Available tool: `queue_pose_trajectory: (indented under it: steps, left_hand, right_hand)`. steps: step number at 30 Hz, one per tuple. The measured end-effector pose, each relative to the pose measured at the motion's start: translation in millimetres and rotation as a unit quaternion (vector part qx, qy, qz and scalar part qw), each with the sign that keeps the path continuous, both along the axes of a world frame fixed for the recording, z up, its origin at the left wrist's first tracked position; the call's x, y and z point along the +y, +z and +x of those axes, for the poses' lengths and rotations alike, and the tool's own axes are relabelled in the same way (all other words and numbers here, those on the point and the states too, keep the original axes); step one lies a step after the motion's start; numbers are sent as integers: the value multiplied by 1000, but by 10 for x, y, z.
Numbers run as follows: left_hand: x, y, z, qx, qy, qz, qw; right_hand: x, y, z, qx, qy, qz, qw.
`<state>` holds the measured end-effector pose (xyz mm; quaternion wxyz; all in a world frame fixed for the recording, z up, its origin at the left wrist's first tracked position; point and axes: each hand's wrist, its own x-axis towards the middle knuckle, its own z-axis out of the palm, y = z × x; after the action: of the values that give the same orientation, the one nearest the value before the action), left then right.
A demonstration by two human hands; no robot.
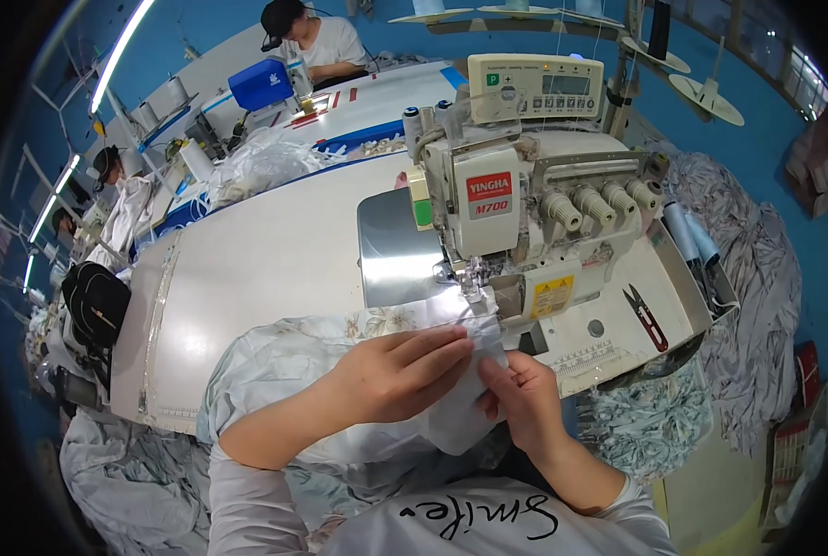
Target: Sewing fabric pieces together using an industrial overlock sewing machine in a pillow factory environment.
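A pale floral fabric (284,357) lies bunched across the near edge of the sewing table, one edge running under the presser foot (472,281) of a white overlock sewing machine (484,199). My left hand (400,372) reaches over the fabric from the left, fingers together and tips pressed on it just before the foot; its thumb is hidden. Close by on the right, my right hand (523,397) pinches the fabric's edge between thumb and curled fingers. The machine's lamp lights the stitching spot brightly.
Red-handled thread snips (646,318) lie on the machine bed at right. A tray at the far right holds thread spools (690,233). Gathered fabric (644,422) hangs below the bed, and a grey cloth heap (743,278) rises beyond. A co-worker (317,44) sits at the far table.
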<state>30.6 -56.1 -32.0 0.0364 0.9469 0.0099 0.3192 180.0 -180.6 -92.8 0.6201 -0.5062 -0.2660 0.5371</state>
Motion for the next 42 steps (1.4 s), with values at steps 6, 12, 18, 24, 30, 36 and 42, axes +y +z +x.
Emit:
queue_pose_trajectory:
  steps: [6, 12, 18, 24, 30, 36, 42]
  left_hand:
    - [28, 73, -24, 22, -6, -5, 1000]
    - [210, 226, -4, 93, -14, -68, 993]
    - [518, 248, 48, 78, 33, -235, 968]
    - [460, 335, -43, 10, 209, 24, 977]
    - [-743, -125, -1256, 222, 457, -218, 834]
    - [-1050, -1049, -1860, -113, 548, -364, 745]
    - [-726, -622, -1675, -383, 332, -396, 766]
  right_hand:
    - [27, -36, 26, 43, 14, 33, 998]
    - [89, 21, 82, 42, 33, 48, 997]
    - [144, 114, 112, 3, 45, 42, 998]
    - [158, 154, 113, -3, 43, 33, 999]
    - [156, 162, 148, 12, 54, 45, 997]
    - [137, 145, 171, -13, 50, 52, 997]
    - [151, 122, 156, -11, 52, 58, 997]
